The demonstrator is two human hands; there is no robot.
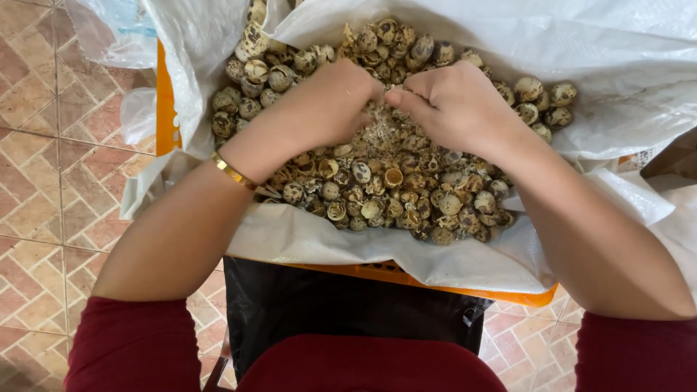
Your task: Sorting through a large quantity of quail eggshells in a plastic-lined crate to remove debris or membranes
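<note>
From the head view, a tiled floor [43, 167] surrounds an orange crate [406, 276] lined with white sacking [348, 243], heaped with speckled quail eggshells [392, 189]. Sacking folds rise close along the far and right edges. Both forearms reach in; the left hand [330, 101] and right hand [454, 105] meet, each grip curled shut, pinching shell fragments [381, 120] above the heap.

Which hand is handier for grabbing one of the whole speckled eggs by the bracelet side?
Probably the left hand: the whole quail eggs lie just beside it, while the right hand would have to cross over.
</note>
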